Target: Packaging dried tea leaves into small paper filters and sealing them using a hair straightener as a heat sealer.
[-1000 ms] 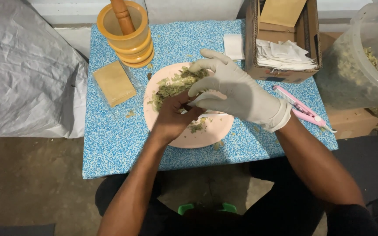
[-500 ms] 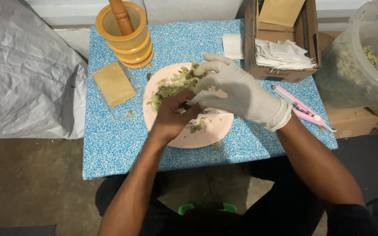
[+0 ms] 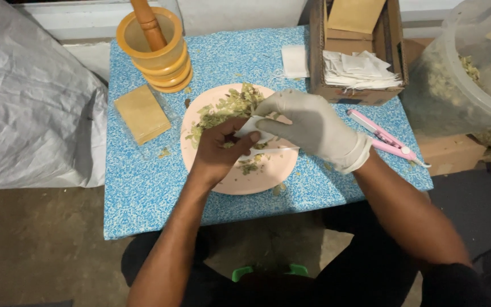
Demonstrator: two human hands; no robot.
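A pink plate [image 3: 240, 179] lies in the middle of a small blue speckled table [image 3: 143, 187], with a heap of dried green herbs [image 3: 228, 108] on its far side. My bare left hand [image 3: 217, 150] is over the plate, fingers closed on a small white sachet [image 3: 252, 128]. My right hand [image 3: 311, 125], in a white glove, pinches the same sachet from the right. A thin white string [image 3: 274, 150] trails from the sachet across the plate. Herb crumbs [image 3: 249, 166] lie below the hands.
An orange mortar with a wooden pestle [image 3: 153, 45] stands at the far left. A tan packet [image 3: 142, 113] lies left of the plate. A cardboard box of white sachets [image 3: 356, 68] sits far right, a pink tool [image 3: 385, 136] beside it. A tub of herbs [image 3: 473, 74] stands off-table.
My gloved right hand has lowered and closed its fingers onto the sachet; earlier its fingers were spread above the plate. The left hand stayed in place.
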